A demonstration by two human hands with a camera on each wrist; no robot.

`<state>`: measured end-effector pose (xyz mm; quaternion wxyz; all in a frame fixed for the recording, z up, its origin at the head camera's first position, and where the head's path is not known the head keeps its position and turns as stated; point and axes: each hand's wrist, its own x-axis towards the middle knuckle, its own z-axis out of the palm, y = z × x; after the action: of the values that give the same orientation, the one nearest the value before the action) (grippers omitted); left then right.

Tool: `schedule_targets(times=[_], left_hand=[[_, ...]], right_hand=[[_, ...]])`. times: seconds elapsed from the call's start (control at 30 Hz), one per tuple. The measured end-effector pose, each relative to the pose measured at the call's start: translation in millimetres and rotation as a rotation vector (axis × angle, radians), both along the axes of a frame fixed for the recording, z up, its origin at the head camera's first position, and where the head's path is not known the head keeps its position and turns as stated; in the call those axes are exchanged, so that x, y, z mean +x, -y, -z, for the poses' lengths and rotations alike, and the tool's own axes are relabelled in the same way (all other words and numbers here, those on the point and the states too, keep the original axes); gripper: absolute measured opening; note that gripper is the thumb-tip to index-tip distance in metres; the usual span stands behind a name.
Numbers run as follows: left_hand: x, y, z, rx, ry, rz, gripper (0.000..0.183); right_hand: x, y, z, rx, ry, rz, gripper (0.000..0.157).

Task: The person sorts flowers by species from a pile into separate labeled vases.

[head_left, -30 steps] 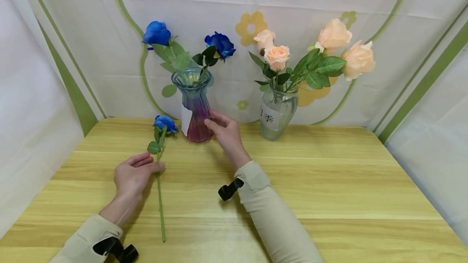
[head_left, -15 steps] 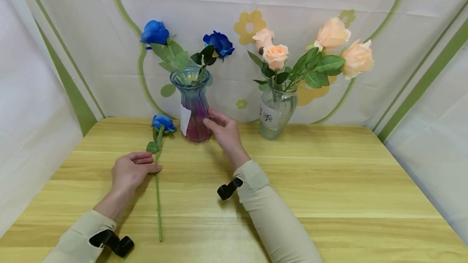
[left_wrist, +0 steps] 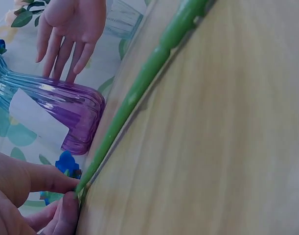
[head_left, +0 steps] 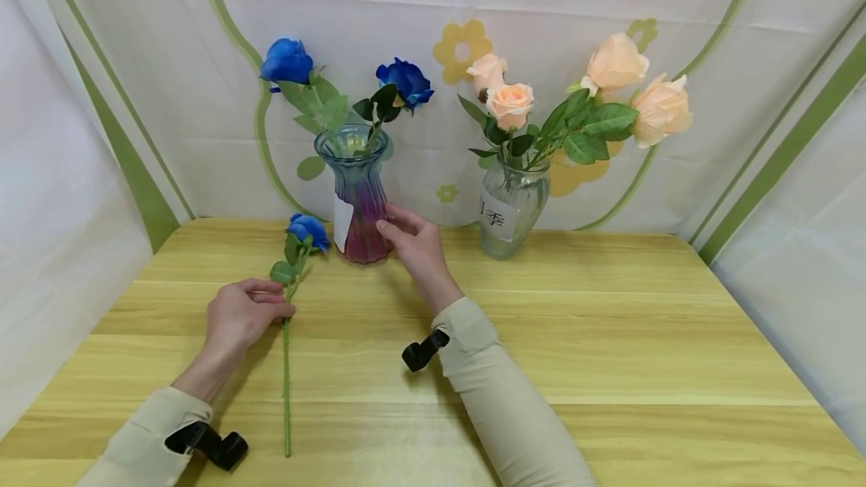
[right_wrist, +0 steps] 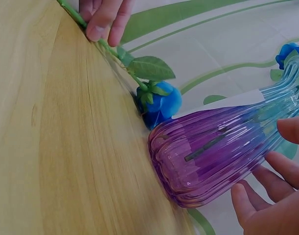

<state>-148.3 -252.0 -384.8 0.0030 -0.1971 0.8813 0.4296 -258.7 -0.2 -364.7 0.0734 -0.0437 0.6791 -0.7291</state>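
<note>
My left hand (head_left: 246, 314) pinches the green stem of a blue rose (head_left: 307, 231) between thumb and fingers, just below its leaves. The rose lies low along the wooden table, bloom toward the back, close to a ribbed blue-to-purple glass vase (head_left: 365, 209). In the left wrist view the stem (left_wrist: 134, 95) runs out from my fingertips, close over the wood. My right hand (head_left: 421, 250) rests its fingers, fairly straight, against the vase's right side; the right wrist view shows them along the glass. Two blue roses stand in this upright vase, which bears a white label (head_left: 343, 222).
Right of my right hand, a clear glass vase (head_left: 516, 209) with a written label holds several peach roses (head_left: 616, 62). A white cloth backdrop (head_left: 379, 13) with green and yellow patterns rises behind the wooden table (head_left: 643, 352). Cloth also hangs at both sides.
The blue rose in my left hand has turned slightly: its bloom has swung right toward the vase and its lower stem end left. My right hand stays at the vase.
</note>
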Motion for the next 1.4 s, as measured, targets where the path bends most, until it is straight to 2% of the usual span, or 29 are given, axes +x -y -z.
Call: schedule_targets(times=[0.13, 0.37, 0.47, 0.63, 0.7, 0.87, 1.0, 1.2, 1.4], left_hand=[[-1.3, -1.0, 0.7, 0.078, -0.015, -0.045, 0.05], [-4.9, 3.8, 2.6, 0.357, -0.029, -0.093, 0.061], [-6.5, 4.2, 0.1, 0.425, -0.021, -0.101, 0.062], [-11.8, 1.6, -8.9, 0.643, -0.046, -0.132, 0.063], [-14.6, -0.1, -14.1, 0.76, -0.08, -0.178, 0.056], [-23.8, -5.7, -29.9, 0.968, -0.224, -0.338, 0.019], [-33.3, -10.5, -44.6, 1.085, -0.308, -0.426, 0.017], [-46.5, -18.1, -65.7, 1.235, -0.428, -0.482, 0.026], [-56.0, -27.2, -82.5, 1.285, -0.528, -0.492, 0.027]], right_hand=[[0.1, -0.4, -0.8, 0.0, -0.002, -0.003, 0.043], [0.5, 0.0, -1.5, -0.003, -0.006, -0.001, 0.042], [0.4, -0.2, -1.2, -0.002, -0.005, -0.001, 0.042], [-0.6, -0.4, -0.2, -0.01, -0.005, -0.003, 0.042], [-1.1, -0.3, 0.4, -0.012, -0.006, -0.004, 0.042], [-1.5, -0.1, 0.5, -0.002, -0.005, -0.003, 0.043], [-1.4, -0.9, 0.2, -0.001, -0.001, -0.006, 0.043], [-1.2, -1.5, 0.6, -0.011, 0.0, -0.002, 0.042], [-2.0, 0.5, 0.6, -0.013, -0.013, 0.002, 0.042]])
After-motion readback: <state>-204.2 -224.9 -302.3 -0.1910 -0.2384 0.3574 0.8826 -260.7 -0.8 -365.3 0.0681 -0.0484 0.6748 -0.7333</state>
